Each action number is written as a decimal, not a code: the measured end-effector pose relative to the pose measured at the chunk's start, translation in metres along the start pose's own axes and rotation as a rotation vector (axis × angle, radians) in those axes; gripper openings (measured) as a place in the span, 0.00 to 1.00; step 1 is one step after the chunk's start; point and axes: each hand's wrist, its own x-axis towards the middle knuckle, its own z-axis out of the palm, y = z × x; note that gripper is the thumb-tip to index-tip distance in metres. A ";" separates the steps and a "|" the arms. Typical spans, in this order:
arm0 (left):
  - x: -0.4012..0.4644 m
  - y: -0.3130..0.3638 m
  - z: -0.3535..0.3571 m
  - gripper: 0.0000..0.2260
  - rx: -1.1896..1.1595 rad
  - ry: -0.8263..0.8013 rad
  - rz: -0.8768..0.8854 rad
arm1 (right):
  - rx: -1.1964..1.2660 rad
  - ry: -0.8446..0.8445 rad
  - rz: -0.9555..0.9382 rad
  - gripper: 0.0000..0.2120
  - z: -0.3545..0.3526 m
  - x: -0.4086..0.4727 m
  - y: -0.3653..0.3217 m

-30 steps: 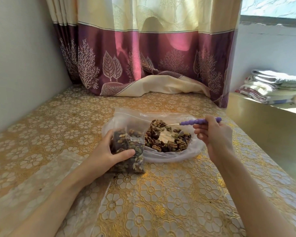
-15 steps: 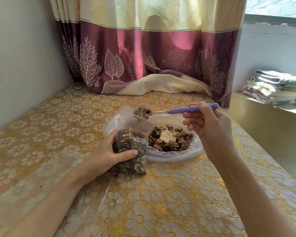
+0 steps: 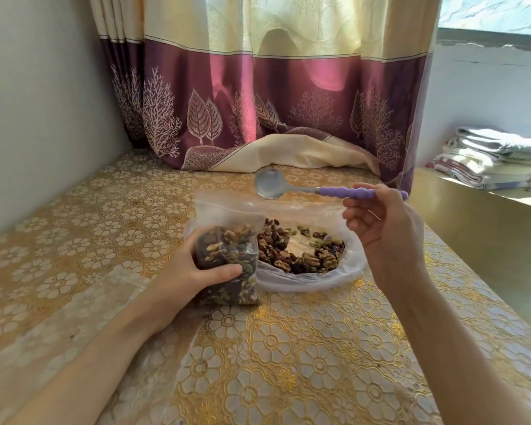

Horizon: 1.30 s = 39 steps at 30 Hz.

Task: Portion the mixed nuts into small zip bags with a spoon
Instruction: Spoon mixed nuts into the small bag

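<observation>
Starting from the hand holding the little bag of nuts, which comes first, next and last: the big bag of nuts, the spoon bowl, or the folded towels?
From the left hand:
1. Big bag of nuts, just to its right on the table.
2. Spoon bowl, raised above that bag.
3. Folded towels, far right on the ledge.

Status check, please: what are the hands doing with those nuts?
Left hand grips small zip bag. Right hand holds empty spoon above it. Nothing blocking.
</observation>
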 end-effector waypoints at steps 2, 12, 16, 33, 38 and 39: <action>0.001 0.000 -0.001 0.29 -0.007 0.015 0.016 | -0.090 0.102 -0.008 0.14 -0.005 0.003 0.005; -0.001 0.003 0.003 0.23 -0.028 0.111 0.089 | -0.704 0.231 -0.165 0.22 -0.018 0.004 0.027; 0.001 0.003 0.004 0.20 -0.047 0.119 0.085 | -0.766 0.241 -0.175 0.21 -0.016 0.002 0.024; 0.000 0.002 0.001 0.23 0.004 0.052 0.024 | -0.553 0.037 0.069 0.27 -0.015 0.006 0.030; 0.000 0.001 0.001 0.21 0.019 0.070 0.017 | -0.469 -0.073 0.256 0.27 -0.012 0.003 0.031; 0.000 0.001 0.001 0.21 0.030 0.075 0.017 | -0.452 -0.075 0.280 0.27 -0.012 0.003 0.030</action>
